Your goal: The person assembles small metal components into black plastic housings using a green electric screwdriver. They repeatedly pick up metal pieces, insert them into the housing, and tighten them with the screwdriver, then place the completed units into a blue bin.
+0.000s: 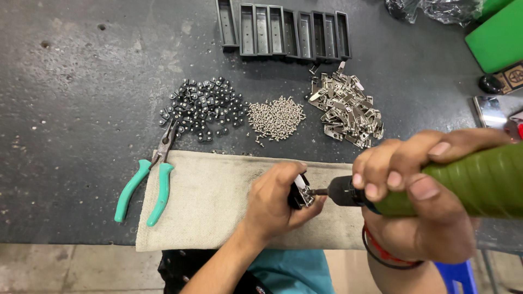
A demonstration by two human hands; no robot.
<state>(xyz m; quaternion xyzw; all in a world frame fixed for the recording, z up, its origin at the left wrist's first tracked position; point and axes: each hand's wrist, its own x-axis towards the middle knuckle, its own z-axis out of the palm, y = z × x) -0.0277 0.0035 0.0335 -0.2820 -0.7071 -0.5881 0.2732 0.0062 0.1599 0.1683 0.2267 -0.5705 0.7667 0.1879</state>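
My left hand (278, 198) grips a small black part with a metal bracket (300, 191) and holds it down on a beige cloth (201, 196). My right hand (419, 190) is wrapped around a green powered screwdriver (463, 182). Its black nose and bit (321, 191) point left and touch the bracket on the part. A red band circles my right wrist.
On the dark table behind the cloth lie a pile of small black parts (204, 108), a heap of screws (277, 117) and a heap of metal brackets (348, 110). Black rectangular housings (283, 34) line the far edge. Teal-handled pliers (150, 182) lie at the cloth's left. A green box (498, 38) sits far right.
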